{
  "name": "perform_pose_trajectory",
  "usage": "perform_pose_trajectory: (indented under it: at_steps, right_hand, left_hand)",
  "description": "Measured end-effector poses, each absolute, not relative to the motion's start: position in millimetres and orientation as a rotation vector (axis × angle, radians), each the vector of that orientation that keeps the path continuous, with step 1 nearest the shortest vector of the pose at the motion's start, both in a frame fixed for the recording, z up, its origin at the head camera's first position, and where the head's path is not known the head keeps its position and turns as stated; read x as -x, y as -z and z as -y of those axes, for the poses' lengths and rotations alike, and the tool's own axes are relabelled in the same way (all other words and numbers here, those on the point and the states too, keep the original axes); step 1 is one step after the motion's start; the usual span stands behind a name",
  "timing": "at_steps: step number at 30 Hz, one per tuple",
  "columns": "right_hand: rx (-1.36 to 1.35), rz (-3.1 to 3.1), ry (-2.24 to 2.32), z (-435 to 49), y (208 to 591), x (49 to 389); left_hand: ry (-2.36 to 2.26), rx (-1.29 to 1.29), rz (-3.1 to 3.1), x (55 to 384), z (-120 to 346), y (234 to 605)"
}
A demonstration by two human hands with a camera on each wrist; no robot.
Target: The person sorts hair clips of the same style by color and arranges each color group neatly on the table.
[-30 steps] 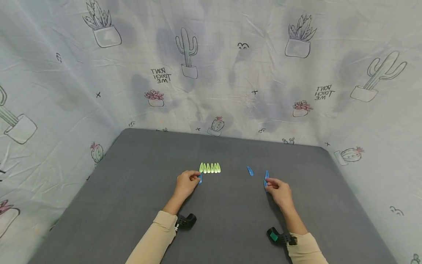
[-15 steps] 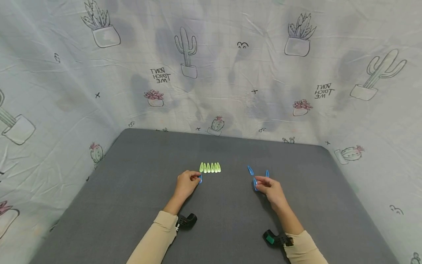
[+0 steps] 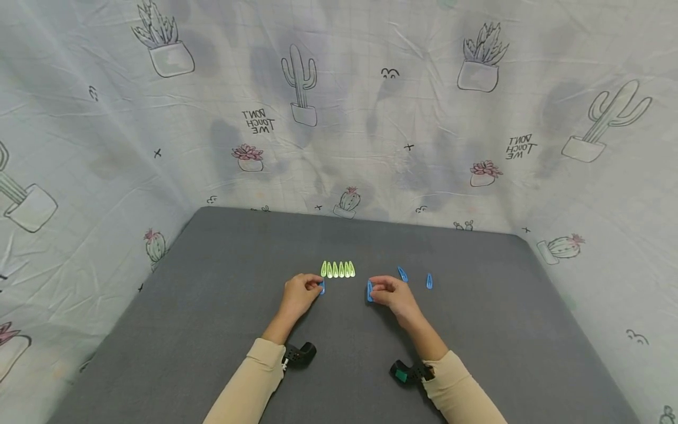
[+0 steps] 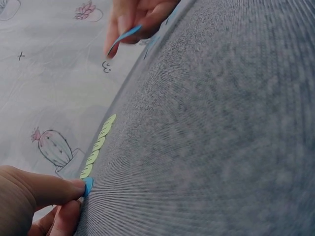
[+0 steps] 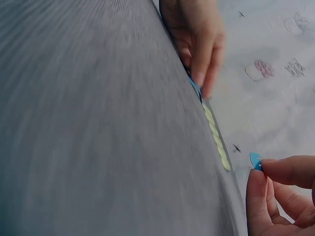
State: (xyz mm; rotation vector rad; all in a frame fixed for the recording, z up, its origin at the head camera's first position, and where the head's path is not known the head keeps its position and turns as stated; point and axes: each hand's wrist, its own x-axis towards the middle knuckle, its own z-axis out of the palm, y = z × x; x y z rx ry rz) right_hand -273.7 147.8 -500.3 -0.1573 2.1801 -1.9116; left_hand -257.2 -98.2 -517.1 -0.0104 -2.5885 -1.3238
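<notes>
My left hand [image 3: 299, 295] pinches a blue snap hair clip [image 3: 322, 287] on the table, just in front of the left end of a row of yellow-green hair clips [image 3: 335, 270]. In the left wrist view the thumb and finger cover most of that blue clip [image 4: 88, 187]. To the right of the row, my right hand [image 3: 396, 297] holds another blue hair clip [image 3: 369, 291] upright between thumb and fingers. The right wrist view shows this clip [image 5: 255, 161] raised at the fingertips. Beyond the right hand lie two loose blue clips, one tilted [image 3: 403, 274] and one straight [image 3: 429, 281].
A grey cloth-covered table [image 3: 222, 247] spreads under both hands. Behind it and at the sides hangs a pale curtain [image 3: 349, 118] printed with cacti. Each wrist wears a black camera mount, the left one [image 3: 301, 355] and the right one [image 3: 410, 373].
My right hand has carried its blue clip leftward, away from the two loose blue clips and toward the yellow-green row. The left hand stays in place on its clip.
</notes>
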Motion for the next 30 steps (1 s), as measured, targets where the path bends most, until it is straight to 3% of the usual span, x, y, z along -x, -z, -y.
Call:
perform_pose_trajectory:
  at_steps: [12, 19, 30]
  right_hand:
    - [0.218, -2.184, 1.872, -97.3, 479.8, 268.7]
    - [0.333, -2.442, 1.727, -74.2, 510.2, 289.0]
    - [0.386, -2.632, 1.511, -57.3, 506.9, 294.1]
  left_hand:
    - [1.331, 0.010, 2.583, 257.5, 97.3, 516.7]
    - [1.320, 0.010, 2.583, 258.8, 98.3, 517.3]
    - [1.310, -0.010, 2.585, 260.4, 97.8, 519.1]
